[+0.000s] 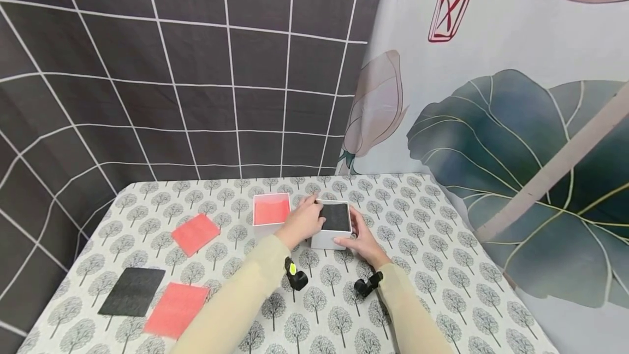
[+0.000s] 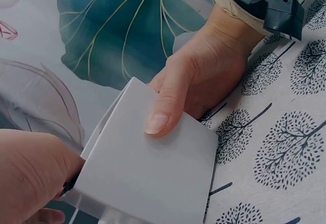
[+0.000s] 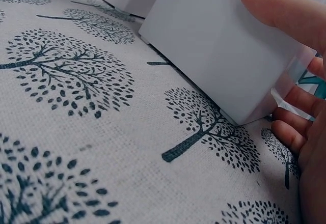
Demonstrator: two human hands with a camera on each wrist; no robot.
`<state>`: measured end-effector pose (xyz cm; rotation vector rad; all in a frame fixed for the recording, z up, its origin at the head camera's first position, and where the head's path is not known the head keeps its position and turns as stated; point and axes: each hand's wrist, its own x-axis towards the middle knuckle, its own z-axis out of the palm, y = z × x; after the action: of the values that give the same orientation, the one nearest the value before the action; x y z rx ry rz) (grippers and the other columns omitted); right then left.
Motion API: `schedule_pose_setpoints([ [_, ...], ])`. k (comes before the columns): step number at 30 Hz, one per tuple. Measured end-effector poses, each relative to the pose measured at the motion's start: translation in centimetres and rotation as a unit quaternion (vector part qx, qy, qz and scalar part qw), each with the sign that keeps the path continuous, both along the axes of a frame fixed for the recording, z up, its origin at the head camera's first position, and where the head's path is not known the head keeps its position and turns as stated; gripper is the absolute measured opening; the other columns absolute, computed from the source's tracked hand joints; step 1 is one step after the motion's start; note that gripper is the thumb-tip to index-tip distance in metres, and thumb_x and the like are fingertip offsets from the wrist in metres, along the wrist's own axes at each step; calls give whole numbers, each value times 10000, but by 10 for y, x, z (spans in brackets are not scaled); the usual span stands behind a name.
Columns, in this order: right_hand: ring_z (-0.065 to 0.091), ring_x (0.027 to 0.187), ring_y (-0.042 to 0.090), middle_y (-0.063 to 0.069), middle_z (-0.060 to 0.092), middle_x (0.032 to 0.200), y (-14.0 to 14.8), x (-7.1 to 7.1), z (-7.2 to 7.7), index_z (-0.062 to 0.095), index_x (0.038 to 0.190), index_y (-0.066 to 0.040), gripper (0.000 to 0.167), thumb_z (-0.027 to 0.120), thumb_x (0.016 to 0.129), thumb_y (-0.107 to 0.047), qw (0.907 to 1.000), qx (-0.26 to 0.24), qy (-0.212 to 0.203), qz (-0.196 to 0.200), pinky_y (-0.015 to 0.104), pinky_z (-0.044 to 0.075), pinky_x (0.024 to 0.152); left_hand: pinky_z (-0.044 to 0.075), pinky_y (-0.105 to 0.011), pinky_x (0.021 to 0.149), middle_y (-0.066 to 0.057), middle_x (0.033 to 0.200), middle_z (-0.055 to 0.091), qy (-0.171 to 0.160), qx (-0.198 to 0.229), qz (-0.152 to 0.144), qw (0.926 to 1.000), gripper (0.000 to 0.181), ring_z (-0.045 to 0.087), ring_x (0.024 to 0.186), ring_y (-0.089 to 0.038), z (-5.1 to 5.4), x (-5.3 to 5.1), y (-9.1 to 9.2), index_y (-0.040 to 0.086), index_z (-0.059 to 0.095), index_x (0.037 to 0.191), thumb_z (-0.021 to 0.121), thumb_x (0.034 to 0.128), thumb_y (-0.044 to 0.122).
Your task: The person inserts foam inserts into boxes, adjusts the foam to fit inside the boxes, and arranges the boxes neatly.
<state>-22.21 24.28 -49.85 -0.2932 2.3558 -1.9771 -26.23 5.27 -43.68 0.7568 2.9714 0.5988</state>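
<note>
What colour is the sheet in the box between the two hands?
The sheet in that box is black; the head view shows it best.

Head view: from above, forward and down across the surface (image 1: 472, 288). Left and right wrist views: close, tilted, sharing the white box (image 2: 137, 163).

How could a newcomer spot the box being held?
Look toward the far edge of the tree-print tablecloth. The white box is between the left hand and right hand; its black sheet sets it apart from the neighbouring box with a red sheet.
</note>
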Motion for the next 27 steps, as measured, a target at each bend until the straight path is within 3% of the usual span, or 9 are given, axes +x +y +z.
schedule_pose_setpoints([
  [7, 478, 1066, 258, 187, 406, 1305, -1, 2, 1, 193, 1469, -96, 917, 746, 742, -14, 10000, 47, -71, -49, 343, 434, 899, 388, -502, 993, -122, 1484, 291, 216, -56, -30, 9997, 466, 296, 1321, -342, 8, -5, -11, 54, 595, 1226, 617, 880, 365],
  [12, 489, 1049, 252, 180, 421, 1282, 0, 1, 0, 209, 1463, -92, 916, 753, 730, -8, 9999, 50, 6, -93, 340, 434, 897, 306, -472, 1060, -102, 1492, 282, -32, -261, 23, 9997, 315, 251, 1343, -340, 21, -3, -20, 61, 653, 1114, 635, 870, 259],
  [15, 493, 1037, 248, 177, 424, 1267, 1, 0, -1, 213, 1461, -94, 909, 748, 732, 2, 9999, 41, 45, -104, 340, 441, 889, 272, -469, 1079, -107, 1486, 295, -148, -323, -92, 9993, 339, 240, 1348, -344, 26, 0, -22, 74, 640, 1158, 644, 862, 240],
  [20, 481, 1045, 257, 179, 420, 1267, 0, 1, -1, 208, 1462, -104, 918, 749, 728, 3, 10000, 15, 10, -55, 353, 436, 897, 281, -500, 1066, -112, 1480, 304, -119, -371, -132, 9992, 398, 246, 1345, -351, 25, 2, -20, 99, 609, 1225, 641, 865, 266],
  [27, 474, 1056, 267, 173, 419, 1271, -1, 1, 1, 220, 1459, -119, 912, 756, 728, -20, 10000, 12, -40, -79, 372, 425, 913, 209, -481, 1103, -117, 1446, 366, 41, -603, -139, 9981, 355, 255, 1342, -355, 23, 0, -14, 124, 660, 1161, 645, 859, 309],
])
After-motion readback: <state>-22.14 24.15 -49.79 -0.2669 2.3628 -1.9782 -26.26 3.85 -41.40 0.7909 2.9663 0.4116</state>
